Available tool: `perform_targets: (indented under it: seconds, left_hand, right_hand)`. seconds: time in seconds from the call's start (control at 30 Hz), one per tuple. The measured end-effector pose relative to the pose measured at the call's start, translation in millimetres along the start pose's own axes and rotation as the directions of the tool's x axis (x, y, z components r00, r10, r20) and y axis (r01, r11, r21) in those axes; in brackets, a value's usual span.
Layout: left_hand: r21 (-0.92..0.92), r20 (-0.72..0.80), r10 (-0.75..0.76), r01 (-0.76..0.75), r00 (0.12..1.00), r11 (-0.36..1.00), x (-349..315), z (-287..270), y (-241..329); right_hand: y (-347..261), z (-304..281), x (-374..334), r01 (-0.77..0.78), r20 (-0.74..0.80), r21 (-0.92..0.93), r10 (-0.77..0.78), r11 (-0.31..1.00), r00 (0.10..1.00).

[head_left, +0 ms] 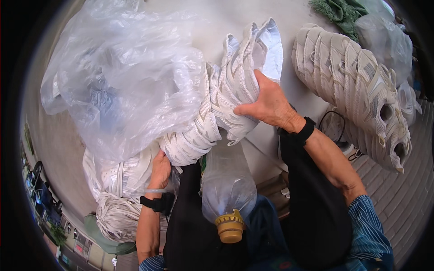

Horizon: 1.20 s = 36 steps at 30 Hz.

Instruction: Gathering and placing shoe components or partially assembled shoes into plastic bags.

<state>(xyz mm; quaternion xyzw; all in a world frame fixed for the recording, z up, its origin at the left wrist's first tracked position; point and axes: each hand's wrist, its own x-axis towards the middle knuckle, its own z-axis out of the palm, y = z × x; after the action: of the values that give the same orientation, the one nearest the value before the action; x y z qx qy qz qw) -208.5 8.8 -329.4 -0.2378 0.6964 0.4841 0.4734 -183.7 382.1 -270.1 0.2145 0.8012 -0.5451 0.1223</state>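
A long row of nested white shoe uppers (pixel 190 140) curves across the middle, above my knees. My right hand (pixel 266 101) grips its upper right end, thumb stretched over the near side and fingers behind the uppers. Pale blue-white lining shows on the last uppers at that end. My left hand (pixel 161 170) is closed at the row's lower left end, most of its fingers hidden by the uppers. Between my knees lies a large clear plastic bottle (pixel 228 180) with a yellow cap, just below the row.
A crumpled clear plastic bag (pixel 131 86) covers the left of the pale surface. Below it hangs a bundle of whitish laces (pixel 118 216). Two stacks of finished-looking beige uppers (pixel 343 72) stand at the right, near a green cloth (pixel 339 16) and more clear plastic (pixel 386 45).
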Motion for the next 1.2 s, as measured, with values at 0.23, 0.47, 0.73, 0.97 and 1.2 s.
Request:
perform_targets:
  seconds: [0.23,0.47,0.73,0.97,1.2]
  left_hand:
    - [0.006,0.04,-0.013,0.012,0.999,1.0,-9,-1,11]
    - [-0.181,0.143,-0.01,0.036,0.99,0.983,-26,11,39]
    - [0.141,0.033,0.021,-0.025,0.999,0.99,-25,24,43]
    - [-0.003,0.198,0.088,-0.089,0.976,0.996,-21,21,46]
    - [0.012,0.263,0.088,-0.094,0.961,0.995,-19,25,53]
  right_hand:
    - [26,19,5,-0.023,0.173,-0.033,0.028,0.999,0.985]
    - [22,37,-6,-0.106,0.145,-0.083,0.117,0.991,0.983]
    - [3,10,-6,-0.004,0.0,0.021,0.004,1.0,1.0]
    - [-12,-5,-12,-0.023,-0.169,-0.05,0.014,0.999,0.986]
    - [13,49,4,-0.003,-0.076,0.051,0.007,0.999,0.997]
